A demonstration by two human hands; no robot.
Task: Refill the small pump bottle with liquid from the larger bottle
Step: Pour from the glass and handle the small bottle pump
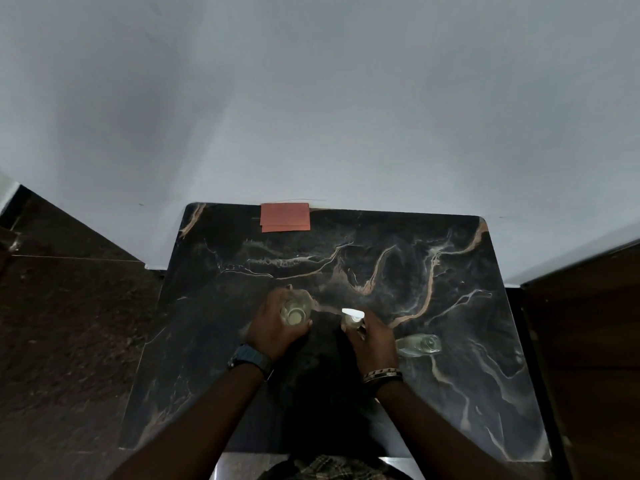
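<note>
Gripping a clear bottle (295, 311) from the side, the left hand (273, 329) had its fingers curled round the glass-like body, which stood upright on the dark marble-patterned table (346, 254) with its round mouth facing the camera. A dark watch (250, 356) sat on that wrist. At about three o'clock from this bottle, just beside it, the right hand (375, 337) held a white pump head (351, 315), fingers closed around the part below the nozzle; whether a small bottle body hung under it could not be told, since the hand covered that spot. A beaded bracelet (382, 374) circled the right wrist. At three o'clock from the right hand, close to it, a second clear bottle (419, 345) lay on its side on the table, its open end pointing away to the right. At twelve o'clock, against the grey wall (311, 98) at the table's far edge, lay a folded reddish-orange paper (285, 217).
</note>
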